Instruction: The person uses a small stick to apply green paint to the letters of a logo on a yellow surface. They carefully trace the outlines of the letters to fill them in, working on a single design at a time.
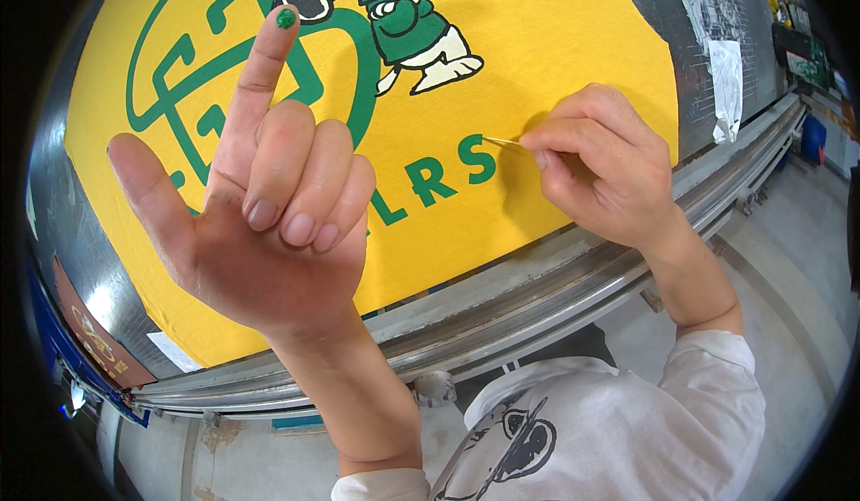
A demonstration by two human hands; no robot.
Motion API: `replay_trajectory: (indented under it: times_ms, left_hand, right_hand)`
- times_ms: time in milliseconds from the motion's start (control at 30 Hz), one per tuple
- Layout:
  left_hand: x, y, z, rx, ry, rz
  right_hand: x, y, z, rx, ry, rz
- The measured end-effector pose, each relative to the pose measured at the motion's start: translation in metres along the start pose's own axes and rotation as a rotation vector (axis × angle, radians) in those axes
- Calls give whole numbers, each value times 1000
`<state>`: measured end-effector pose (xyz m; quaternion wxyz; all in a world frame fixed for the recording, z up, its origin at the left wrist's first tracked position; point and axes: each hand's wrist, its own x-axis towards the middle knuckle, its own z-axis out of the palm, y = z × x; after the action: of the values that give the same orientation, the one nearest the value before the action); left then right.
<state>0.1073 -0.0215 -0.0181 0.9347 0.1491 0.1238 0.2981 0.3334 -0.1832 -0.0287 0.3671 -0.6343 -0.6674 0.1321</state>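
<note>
My left hand (278, 205) is raised palm up over the yellow printed fabric (573, 35). Its index finger and thumb stretch out while the other fingers curl in, and it grips nothing. A dab of green paint (286, 18) sits on the index fingertip. In my right hand (609, 165), a thin toothpick-like stick (503, 140) is pinched between thumb and fingers. The stick's tip meets the upper right edge of the last green printed letter (477, 159). A cartoon figure in green and white (414, 40) is printed farther up the fabric.
The fabric lies on a dark board (708, 17) with a metal rail (502, 308) along its near edge. A white strip of paper or tape (726, 89) is at the right. Another printed brown piece (98, 335) lies at the far left. Blue containers (812, 138) stand beyond the rail.
</note>
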Motion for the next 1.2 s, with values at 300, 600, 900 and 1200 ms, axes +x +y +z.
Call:
replay_trajectory:
  times_ms: [300, 600, 900, 1200]
  left_hand:
    - [0, 0, -1, 9, 0, -10]
    - [0, 0, 4, 34, -9, -62]
    - [3, -16, 33, 173, 178, -296]
    - [6, -17, 42, 260, 236, -493]
  right_hand:
    - [1, 0, 0, 10, -2, 0]
    - [1, -1, -1, 23, -11, 20]
    - [2, -6, -12, 59, 72, 76]
    - [1, -6, -13, 33, 92, 60]
